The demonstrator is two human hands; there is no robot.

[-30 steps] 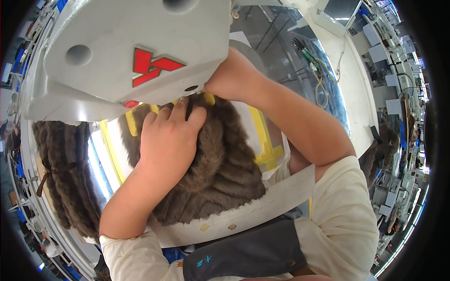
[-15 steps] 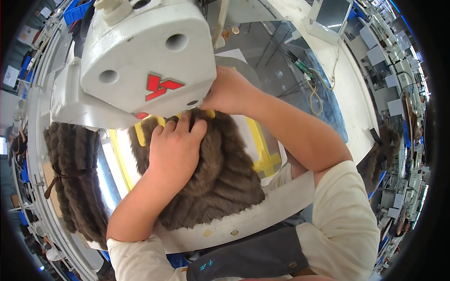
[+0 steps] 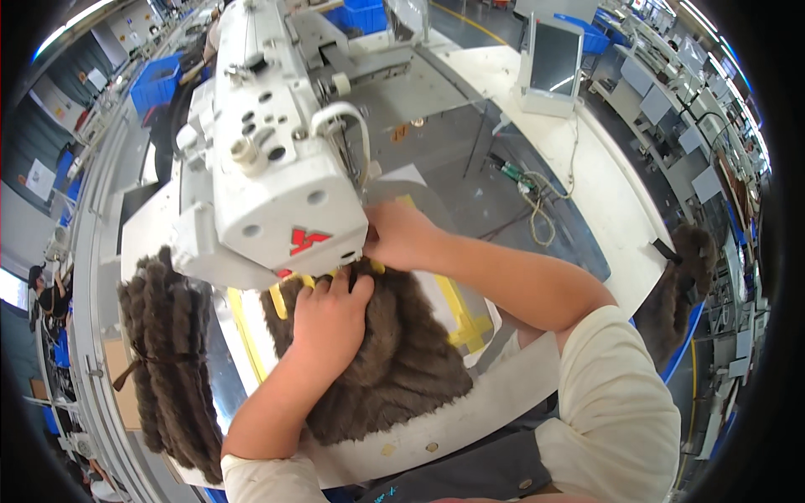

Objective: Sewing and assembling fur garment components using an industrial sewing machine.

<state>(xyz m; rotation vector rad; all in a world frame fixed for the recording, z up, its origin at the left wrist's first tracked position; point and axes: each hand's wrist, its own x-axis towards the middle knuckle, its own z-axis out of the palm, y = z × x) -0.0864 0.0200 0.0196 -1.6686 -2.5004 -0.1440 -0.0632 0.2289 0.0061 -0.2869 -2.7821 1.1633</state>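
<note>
A brown fur piece (image 3: 411, 369) lies over a white panel edged with yellow strips (image 3: 472, 333), beneath the head of a large white sewing machine (image 3: 289, 205). My left hand (image 3: 329, 323) rests palm down on the fur, fingers spread and pointing at the machine; their tips are partly sunk in the fur by the machine's lower edge. Close against the right side of the machine head is my right hand (image 3: 405, 237). Its fingers go in behind the head near the fur's far edge, so what they touch or hold is hidden.
A tied bundle of brown fur strips (image 3: 172, 369) lies left of the panel. At the far right of the table stands a screen (image 3: 551, 63), with green-handled tools and a cord (image 3: 524, 180) nearer. More brown fur (image 3: 675, 298) hangs at right. Blue bins (image 3: 156, 82) stand behind.
My view has tilted up, so more of the machine and far table shows and everything sits lower in the picture. Both hands keep nearly the same places at the fur and machine head.
</note>
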